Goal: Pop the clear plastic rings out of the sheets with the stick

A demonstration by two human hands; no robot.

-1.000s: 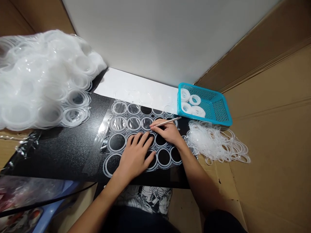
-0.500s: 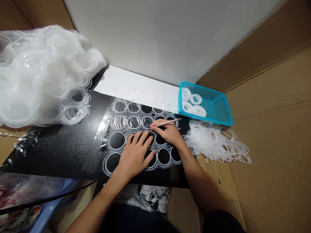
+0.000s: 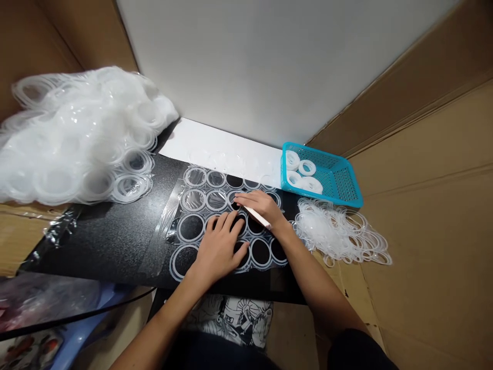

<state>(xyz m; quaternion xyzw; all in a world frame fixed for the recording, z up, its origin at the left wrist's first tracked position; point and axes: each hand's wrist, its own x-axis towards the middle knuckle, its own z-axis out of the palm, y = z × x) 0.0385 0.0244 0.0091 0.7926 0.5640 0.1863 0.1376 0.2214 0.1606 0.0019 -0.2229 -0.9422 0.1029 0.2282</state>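
A clear plastic sheet of white rings lies on the black tabletop. My left hand rests palm down on it, fingers spread, covering several of the rings. Just to the right, my right hand is closed around a slim, pale pen-like tool. The tool's back end slants toward my right wrist; its tip is hidden by the fingers, near a ring in the second row from the back.
At the left stands a big pile of ring sheets. A white paper strip runs along the wall. A turquoise basket at the right holds several white rings. Before it lies a heap of thin ring scraps.
My right hand has turned the tool, so its back end swings from pointing right to pointing down toward my wrist. My left hand stays spread on the sheet. The view has shifted slightly.
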